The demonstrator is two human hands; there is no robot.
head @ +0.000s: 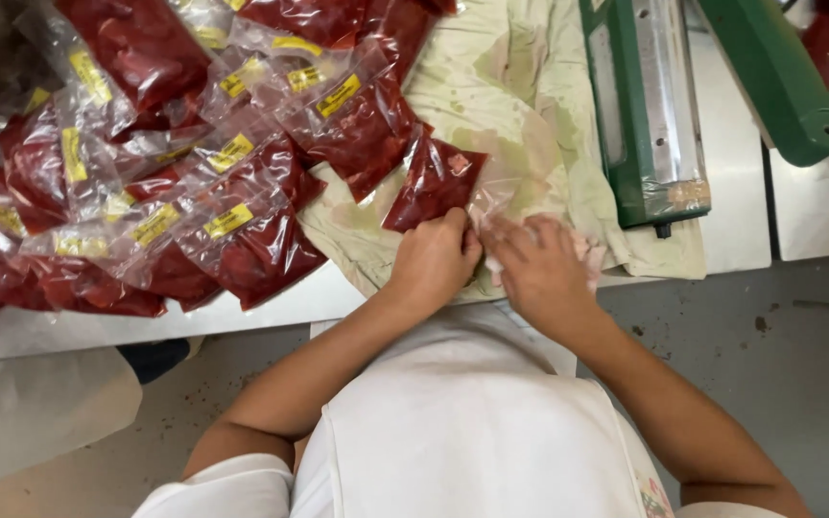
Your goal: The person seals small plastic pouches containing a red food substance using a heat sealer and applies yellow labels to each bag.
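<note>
I have both hands on one pouch (pixel 434 182): left hand (pixel 431 261) pinches its clear open mouth, right hand (pixel 541 269) presses the film flat on the stained cloth (pixel 520 86). Red filling inside, not sealed yet. Finished pile (pixel 146 163), glossy with yellow labels, lies left; green sealer (pixel 647 115) sits right.

White short sleeves, white apron (pixel 472 432), bare forearms and hands
</note>
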